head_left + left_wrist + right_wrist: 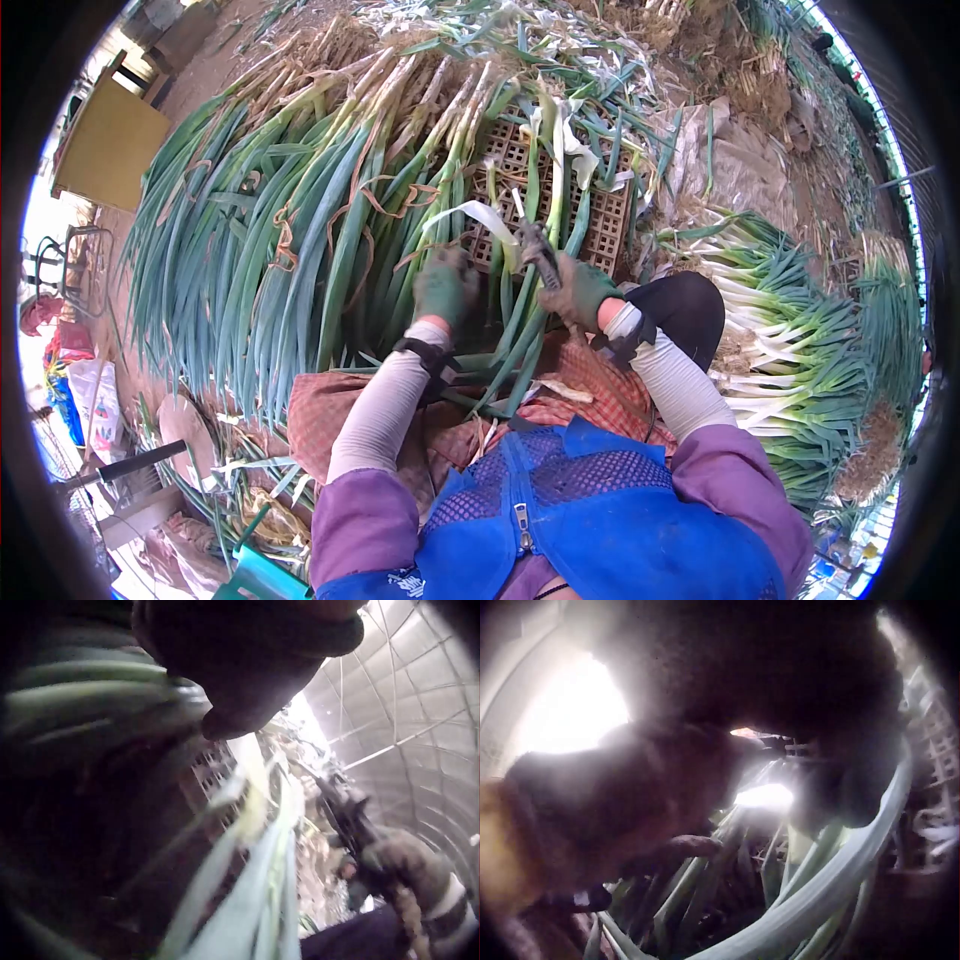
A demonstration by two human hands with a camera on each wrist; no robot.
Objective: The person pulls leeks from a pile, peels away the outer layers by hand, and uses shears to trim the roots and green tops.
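In the head view my left hand, in a green dirt-stained glove, is at the near side of a big heap of long green onions. A pale loose leaf arches just beyond it; I cannot tell whether its fingers hold anything. My right hand, gloved alike, grips a dark, dirt-caked, pistol-shaped tool, also seen in the left wrist view. Beside the tool, one green onion lies over a brown plastic crate, and green leaves trail toward the lap. The right wrist view is mostly dark glove.
Green onions with white stems are piled to the right, and another bundle lies beyond them. Torn leaves litter the ground past the crate. A yellowish board stands at far left. A checked cloth covers the lap.
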